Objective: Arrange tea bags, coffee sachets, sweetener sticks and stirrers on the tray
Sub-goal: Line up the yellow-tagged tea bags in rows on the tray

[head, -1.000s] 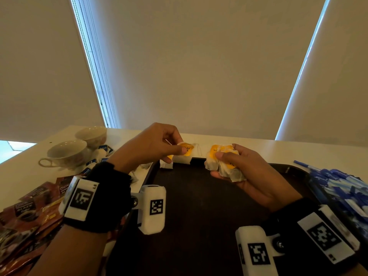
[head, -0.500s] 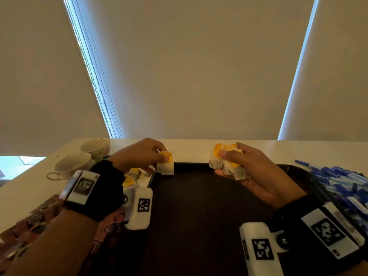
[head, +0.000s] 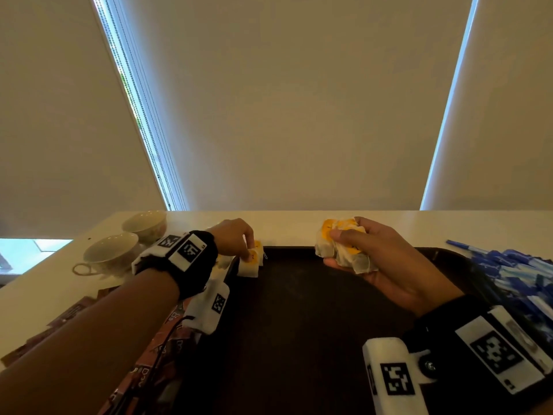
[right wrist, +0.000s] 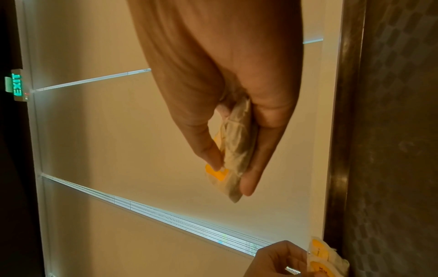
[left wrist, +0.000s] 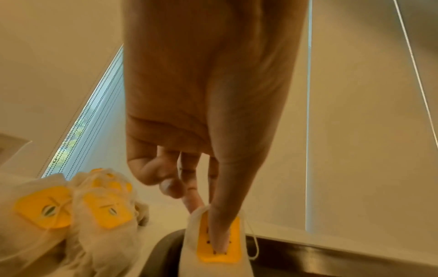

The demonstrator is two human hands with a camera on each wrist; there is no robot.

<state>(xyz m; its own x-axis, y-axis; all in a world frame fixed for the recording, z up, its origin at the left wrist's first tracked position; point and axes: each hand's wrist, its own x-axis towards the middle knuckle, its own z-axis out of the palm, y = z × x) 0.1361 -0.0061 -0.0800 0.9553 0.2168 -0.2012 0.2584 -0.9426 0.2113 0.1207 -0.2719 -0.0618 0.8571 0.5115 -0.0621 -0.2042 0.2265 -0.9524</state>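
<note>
A dark tray [head: 299, 330] lies in front of me. At its far left corner my left hand [head: 247, 253] pinches a white tea bag [head: 248, 267] by its yellow tag, and the bag stands on the tray against the rim. In the left wrist view the thumb [left wrist: 220, 224] presses on that tag [left wrist: 219, 249] with a finger behind it. My right hand [head: 338, 250] hovers over the tray's far edge and grips a bunch of tea bags [head: 344, 247] with yellow tags; in the right wrist view that bunch [right wrist: 237, 150] sits between thumb and fingers.
Loose tea bags [left wrist: 71, 215] lie on the table left of the tray corner. Two cups [head: 110, 256] stand at the far left, brown coffee sachets [head: 68, 313] at the near left. A heap of blue and white sticks [head: 523, 280] covers the tray's right side.
My left hand has carried its tea bag left and down to the tray's far left corner. The right hand has kept its bunch in nearly the same place.
</note>
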